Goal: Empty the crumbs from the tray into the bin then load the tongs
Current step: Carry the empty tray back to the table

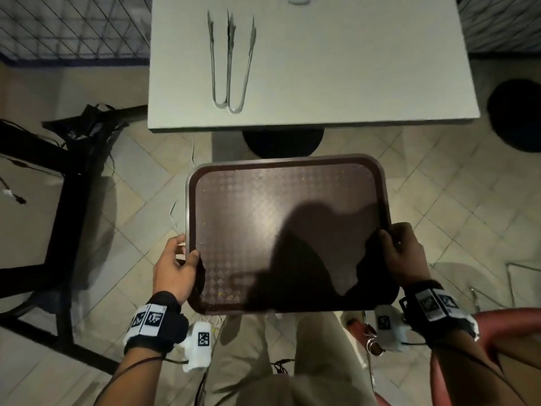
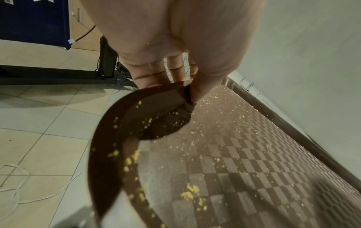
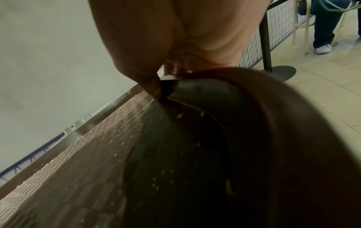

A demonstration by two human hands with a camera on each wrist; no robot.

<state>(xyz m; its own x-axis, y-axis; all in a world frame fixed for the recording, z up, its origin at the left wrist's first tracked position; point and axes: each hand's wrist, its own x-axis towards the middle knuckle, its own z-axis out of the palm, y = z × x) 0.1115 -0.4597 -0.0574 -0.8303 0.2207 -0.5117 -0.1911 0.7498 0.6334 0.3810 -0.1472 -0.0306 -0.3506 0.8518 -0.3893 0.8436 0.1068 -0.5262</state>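
A dark brown tray (image 1: 263, 200) with a checkered surface hangs level over the tiled floor, in front of the table. My left hand (image 1: 175, 262) grips its left rim, thumb on top. My right hand (image 1: 401, 250) grips the right rim the same way. Yellow crumbs (image 2: 188, 193) lie scattered over the tray (image 2: 244, 162), thickest near the left rim and corner; more crumbs (image 3: 156, 183) show by the right rim of the tray (image 3: 78, 169). Two metal tongs (image 1: 231, 63) lie side by side on the white table (image 1: 351, 68). No bin is in view.
A black table frame (image 1: 67, 183) and cables stand on the floor at left. A black round base (image 1: 284, 142) sits under the table, another dark round shape (image 1: 515, 112) at right. A red chair (image 1: 503, 326) is at lower right. A wire fence (image 1: 73, 24) runs behind.
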